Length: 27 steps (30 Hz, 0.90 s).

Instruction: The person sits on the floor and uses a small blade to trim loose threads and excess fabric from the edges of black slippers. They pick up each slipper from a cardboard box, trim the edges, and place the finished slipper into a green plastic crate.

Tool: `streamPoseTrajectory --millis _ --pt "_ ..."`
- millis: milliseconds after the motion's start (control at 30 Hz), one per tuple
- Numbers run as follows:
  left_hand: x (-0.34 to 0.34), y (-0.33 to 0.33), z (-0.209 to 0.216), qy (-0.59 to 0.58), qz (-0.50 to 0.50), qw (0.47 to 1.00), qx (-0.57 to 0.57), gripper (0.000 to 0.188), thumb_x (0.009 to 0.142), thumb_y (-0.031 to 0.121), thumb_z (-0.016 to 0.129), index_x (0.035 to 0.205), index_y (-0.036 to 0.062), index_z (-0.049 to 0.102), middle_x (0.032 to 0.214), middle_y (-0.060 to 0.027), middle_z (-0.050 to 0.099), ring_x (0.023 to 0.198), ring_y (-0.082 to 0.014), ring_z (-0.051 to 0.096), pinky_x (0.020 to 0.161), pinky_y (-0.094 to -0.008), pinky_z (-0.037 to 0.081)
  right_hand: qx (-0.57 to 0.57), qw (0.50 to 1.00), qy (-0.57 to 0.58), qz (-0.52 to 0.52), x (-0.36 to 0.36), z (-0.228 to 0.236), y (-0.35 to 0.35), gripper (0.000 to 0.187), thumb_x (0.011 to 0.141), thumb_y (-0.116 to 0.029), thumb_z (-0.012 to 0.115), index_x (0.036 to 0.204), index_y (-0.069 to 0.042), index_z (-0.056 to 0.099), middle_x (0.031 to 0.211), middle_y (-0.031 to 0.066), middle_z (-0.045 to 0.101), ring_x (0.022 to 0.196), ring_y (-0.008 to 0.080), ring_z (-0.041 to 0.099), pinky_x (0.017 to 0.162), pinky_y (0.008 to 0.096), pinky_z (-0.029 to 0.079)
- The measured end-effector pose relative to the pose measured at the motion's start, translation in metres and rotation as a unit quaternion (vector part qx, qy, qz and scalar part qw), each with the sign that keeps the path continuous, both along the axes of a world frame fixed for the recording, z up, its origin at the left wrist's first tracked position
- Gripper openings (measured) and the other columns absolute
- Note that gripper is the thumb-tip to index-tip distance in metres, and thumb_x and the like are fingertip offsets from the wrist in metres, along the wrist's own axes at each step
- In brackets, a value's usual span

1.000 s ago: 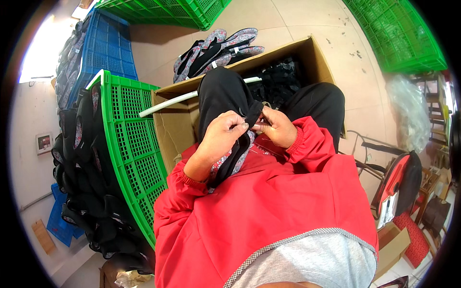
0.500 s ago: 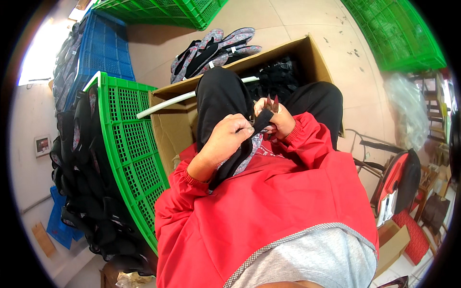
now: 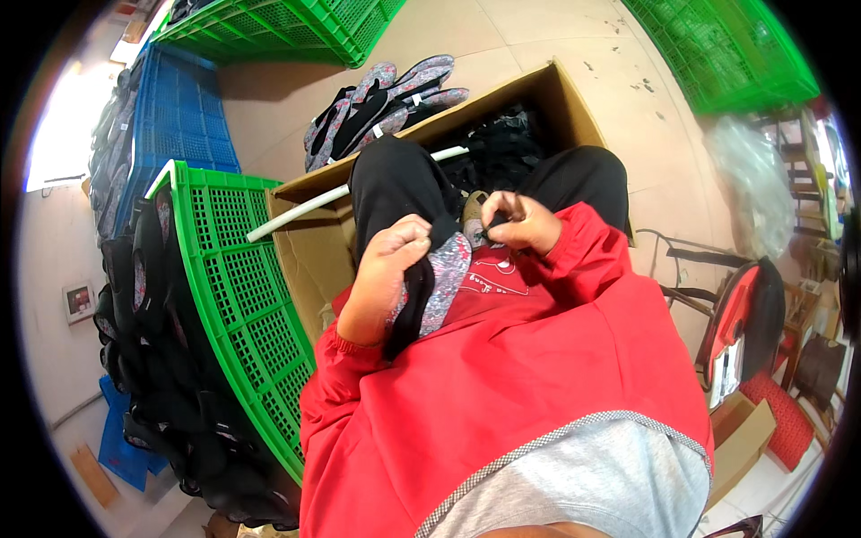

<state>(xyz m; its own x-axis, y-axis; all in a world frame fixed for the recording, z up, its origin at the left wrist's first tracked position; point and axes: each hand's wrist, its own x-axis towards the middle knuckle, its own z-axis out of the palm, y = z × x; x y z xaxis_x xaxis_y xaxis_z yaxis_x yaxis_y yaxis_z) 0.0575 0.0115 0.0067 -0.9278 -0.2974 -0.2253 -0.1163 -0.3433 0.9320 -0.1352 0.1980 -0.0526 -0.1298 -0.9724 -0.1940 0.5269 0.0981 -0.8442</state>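
Note:
My left hand [image 3: 395,255] is closed, pinching the black upper end of a long fabric piece [image 3: 446,278]. That piece is black with a grey floral side, slipper-like in shape, and hangs over my lap. My right hand [image 3: 529,224] sits a short way to the right, its thumb and fingers pressed together around something small and dark. What that is I cannot make out. Between my knees stands an open cardboard box [image 3: 574,103] with black items [image 3: 507,143] inside. A white tube [image 3: 300,213] lies across the box, partly hidden by my left knee.
Similar floral and black pieces [image 3: 386,103] are heaped beyond the box. A green crate [image 3: 238,269] stands close on my left, next to many black pieces [image 3: 161,359]. Further green crates [image 3: 726,54] and a blue crate [image 3: 184,108] stand farther off. Clear plastic [image 3: 753,179] lies at right.
My hands have drawn apart; the black strip that spanned them no longer does. The pointed blades that stuck up at my right hand no longer show. More of the floral side shows.

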Motion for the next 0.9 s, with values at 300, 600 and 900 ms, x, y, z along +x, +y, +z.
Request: streamPoseTrajectory --millis 300,600,900 --pt "-0.013 -0.016 0.024 -0.110 -0.110 0.986 -0.060 0.013 0.091 0.011 0.064 0.088 -0.0019 0.064 0.091 0.0006 0.057 0.084 -0.0071 0.051 0.078 -0.0225 0.041 0.073 0.975 0.006 -0.210 -0.028 0.025 0.011 0.024 0.102 -0.026 0.051 0.115 -0.006 0.054 0.094 0.0076 0.063 0.059 0.0064 0.051 0.044 0.0186 0.036" --pt "-0.037 -0.018 0.030 -0.216 -0.106 0.970 -0.042 0.012 0.088 0.009 0.066 0.093 -0.0021 0.067 0.085 -0.0003 0.064 0.078 -0.0066 0.057 0.072 -0.0207 0.045 0.014 0.982 0.175 0.067 0.025 0.063 0.010 0.043 0.103 -0.043 0.047 0.115 -0.001 0.046 0.090 0.0042 0.054 0.081 0.0112 0.055 0.076 0.0279 0.046" --pt "-0.040 -0.014 0.015 -0.172 -0.040 0.982 0.073 0.014 0.088 0.011 0.066 0.092 -0.0023 0.069 0.084 -0.0048 0.067 0.077 -0.0110 0.061 0.071 -0.0237 0.048 0.072 0.977 0.198 0.017 0.034 0.056 0.003 0.022 0.101 -0.023 0.055 0.099 -0.002 0.049 0.087 0.0048 0.058 0.080 0.0114 0.057 0.074 0.0289 0.048"
